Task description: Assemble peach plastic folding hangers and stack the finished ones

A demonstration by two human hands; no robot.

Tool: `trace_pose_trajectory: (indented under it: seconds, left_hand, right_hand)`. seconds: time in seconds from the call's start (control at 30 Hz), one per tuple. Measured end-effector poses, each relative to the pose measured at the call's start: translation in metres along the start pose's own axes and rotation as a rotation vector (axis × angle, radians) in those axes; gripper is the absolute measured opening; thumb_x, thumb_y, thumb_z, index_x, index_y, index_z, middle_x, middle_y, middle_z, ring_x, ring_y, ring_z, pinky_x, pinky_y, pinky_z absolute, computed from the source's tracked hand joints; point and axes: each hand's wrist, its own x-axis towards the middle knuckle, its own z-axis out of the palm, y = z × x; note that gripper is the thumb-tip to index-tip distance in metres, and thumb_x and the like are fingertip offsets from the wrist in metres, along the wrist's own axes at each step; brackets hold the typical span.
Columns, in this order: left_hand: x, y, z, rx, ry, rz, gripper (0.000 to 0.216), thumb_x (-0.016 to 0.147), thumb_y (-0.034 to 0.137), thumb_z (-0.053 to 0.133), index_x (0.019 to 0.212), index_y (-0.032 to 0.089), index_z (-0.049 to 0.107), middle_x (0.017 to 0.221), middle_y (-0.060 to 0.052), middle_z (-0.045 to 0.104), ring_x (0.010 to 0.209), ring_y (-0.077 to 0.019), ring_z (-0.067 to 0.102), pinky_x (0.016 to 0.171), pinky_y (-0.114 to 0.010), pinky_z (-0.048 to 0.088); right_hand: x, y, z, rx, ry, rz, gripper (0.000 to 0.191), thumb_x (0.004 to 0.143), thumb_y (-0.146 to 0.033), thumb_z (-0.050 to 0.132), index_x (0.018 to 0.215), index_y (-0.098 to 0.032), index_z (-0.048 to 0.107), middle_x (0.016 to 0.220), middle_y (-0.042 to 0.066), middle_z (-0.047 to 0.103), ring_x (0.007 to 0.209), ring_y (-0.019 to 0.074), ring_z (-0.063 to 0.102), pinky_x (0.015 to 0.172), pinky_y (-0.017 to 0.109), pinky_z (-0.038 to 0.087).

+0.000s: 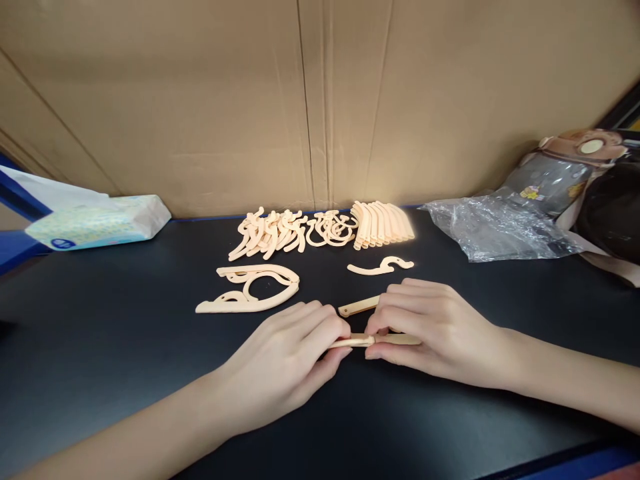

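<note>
My left hand (300,353) pinches one end of a beige plastic hanger arm (356,341), its fingers closed over it. Thumb and fingers of my right hand (430,330) close on another beige hanger piece (400,339), which meets the first one end to end between my hands. Just behind my right fingers, partly covered by them, lies a straight-looking beige arm (359,306). Beyond it is a single curved hook piece (381,267). A folded beige hanger (255,307) lies behind my left hand.
Against the cardboard wall (210,120) sit a heap of hook pieces (270,233), some ring-like curved pieces (331,229) and a row of arms (383,223). A tissue pack (105,220) stands left; crumpled clear plastic (500,227) and a transparent bottle (553,180) are right.
</note>
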Motion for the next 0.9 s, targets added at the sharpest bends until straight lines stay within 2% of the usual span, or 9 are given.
trace_pose_trajectory:
  seconds: [0.13, 0.3, 0.4, 0.53, 0.6, 0.73, 0.9]
  left_hand:
    - [-0.001, 0.0, 0.0, -0.031, -0.015, -0.032, 0.01, 0.094, 0.01, 0.042, 0.093, 0.018, 0.047, 0.084, 0.0, 0.054, 0.067, -0.0108, 0.049, 0.059, -0.023, 0.038]
    - [-0.002, -0.001, 0.001, 0.028, 0.028, -0.037, 0.012, 0.091, 0.009, 0.041, 0.094, 0.019, 0.047, 0.08, 0.002, 0.056, 0.061, -0.0095, 0.049, 0.054, -0.021, 0.037]
    - [-0.003, -0.003, 0.004, 0.046, 0.064, -0.07, 0.018, 0.089, 0.008, 0.039, 0.099, 0.019, 0.049, 0.077, 0.002, 0.058, 0.059, -0.01, 0.05, 0.054, -0.021, 0.038]
    - [-0.004, -0.006, 0.006, 0.08, 0.058, -0.099, 0.019, 0.087, 0.009, 0.036, 0.092, 0.018, 0.052, 0.067, 0.002, 0.055, 0.057, -0.0121, 0.051, 0.05, -0.023, 0.035]
    - [-0.003, -0.006, 0.006, 0.079, 0.044, -0.1, 0.021, 0.087, 0.009, 0.035, 0.09, 0.018, 0.053, 0.068, 0.001, 0.057, 0.058, -0.0126, 0.052, 0.051, -0.024, 0.036]
    - [-0.004, -0.006, 0.005, 0.067, 0.018, -0.108, 0.021, 0.087, 0.009, 0.035, 0.089, 0.018, 0.054, 0.07, 0.0, 0.059, 0.06, -0.0133, 0.053, 0.052, -0.024, 0.037]
    - [-0.004, -0.006, 0.006, 0.082, 0.011, -0.108, 0.022, 0.086, 0.009, 0.034, 0.087, 0.019, 0.053, 0.068, 0.001, 0.058, 0.059, -0.0134, 0.052, 0.052, -0.024, 0.036]
  right_hand:
    - [-0.003, -0.002, -0.004, -0.151, -0.095, 0.012, 0.021, 0.087, -0.036, 0.062, 0.083, -0.016, 0.062, 0.078, 0.002, 0.058, 0.068, 0.014, 0.051, 0.062, 0.027, 0.038]
    - [-0.006, -0.005, -0.008, -0.16, -0.257, 0.038, 0.011, 0.086, -0.02, 0.06, 0.076, -0.018, 0.057, 0.082, 0.001, 0.057, 0.076, 0.0154, 0.052, 0.067, 0.028, 0.039]
    - [-0.005, -0.007, -0.008, -0.11, -0.257, 0.012, 0.013, 0.086, -0.015, 0.055, 0.073, -0.017, 0.054, 0.077, 0.001, 0.054, 0.074, 0.0143, 0.049, 0.066, 0.027, 0.038]
    - [-0.005, -0.009, -0.007, -0.129, -0.235, -0.057, 0.013, 0.087, -0.014, 0.05, 0.075, -0.017, 0.054, 0.072, 0.0, 0.053, 0.068, 0.0142, 0.047, 0.066, 0.028, 0.037]
    - [-0.006, -0.009, -0.005, -0.183, -0.214, -0.087, 0.015, 0.089, -0.014, 0.049, 0.075, -0.018, 0.053, 0.07, 0.0, 0.053, 0.065, 0.0146, 0.046, 0.067, 0.029, 0.037]
    - [-0.007, -0.01, -0.005, -0.286, -0.191, -0.12, 0.015, 0.089, -0.012, 0.046, 0.076, -0.018, 0.052, 0.064, -0.002, 0.05, 0.058, 0.0144, 0.042, 0.059, 0.03, 0.032]
    - [-0.004, -0.008, -0.003, -0.293, -0.194, -0.13, 0.011, 0.089, -0.01, 0.046, 0.083, -0.017, 0.053, 0.069, -0.001, 0.051, 0.06, 0.0129, 0.047, 0.056, 0.027, 0.032]
